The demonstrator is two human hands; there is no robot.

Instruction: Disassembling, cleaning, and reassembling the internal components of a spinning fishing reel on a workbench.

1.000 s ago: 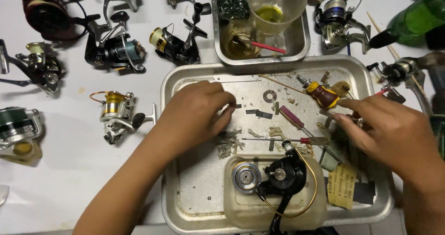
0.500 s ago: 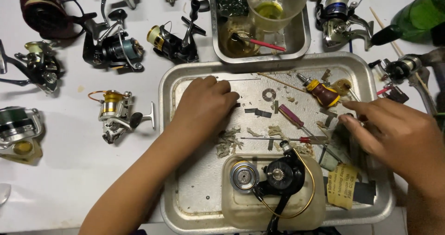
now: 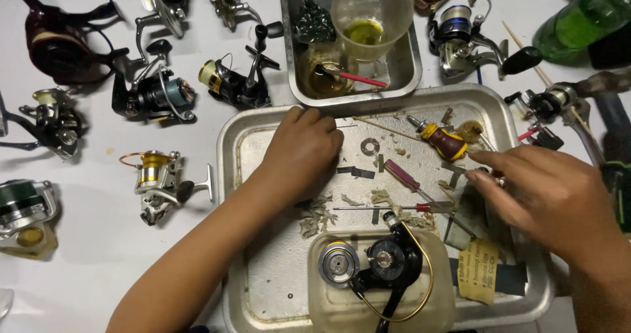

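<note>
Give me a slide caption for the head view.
Two hands sort small parts in a metal tray beside a dismantled black reel.

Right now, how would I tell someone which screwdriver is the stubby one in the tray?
Start at the large metal tray. Near its far right corner, just beyond the right hand, lies the stubby screwdriver. Unlike the slim magenta-handled screwdriver beside it, it has a short, fat handle, yellow at one end and dark red at the other.
</note>
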